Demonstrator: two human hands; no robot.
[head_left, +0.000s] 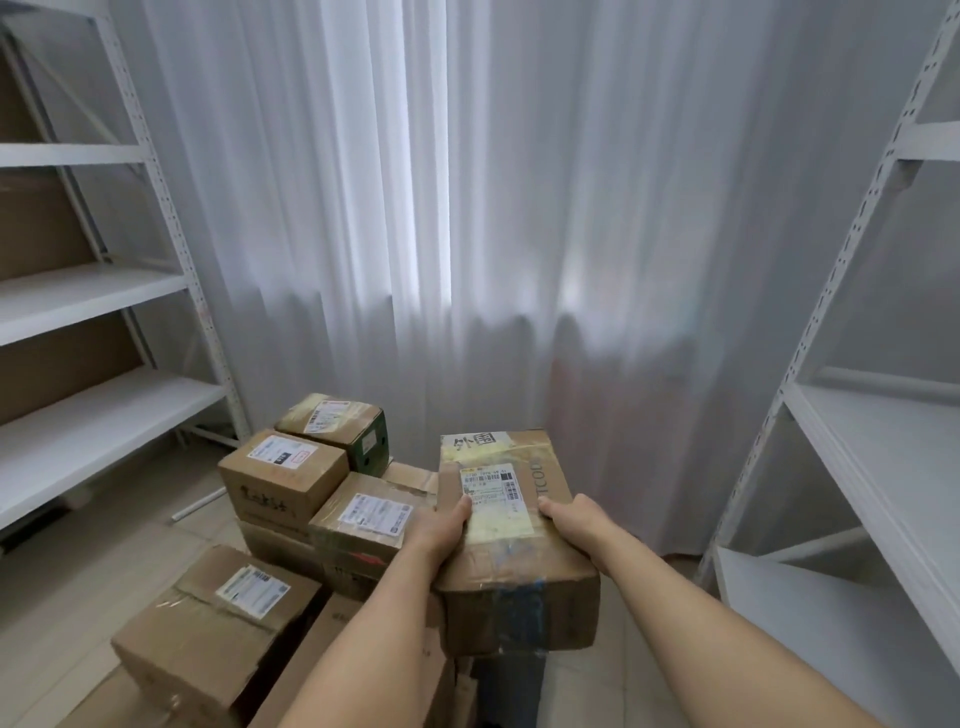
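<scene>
Here, taped cardboard box (511, 530), left hand (441, 532), right hand (571, 517) gripping.

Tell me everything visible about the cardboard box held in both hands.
The cardboard box is brown, oblong and taped shut with yellowed tape; bluish marks streak its near face. A white shipping label with barcodes sits on top, handwritten characters beyond it. It is held up, long axis pointing away, beside stacked parcels. The left hand grips its left edge, the right hand its right edge, thumbs on top.
</scene>
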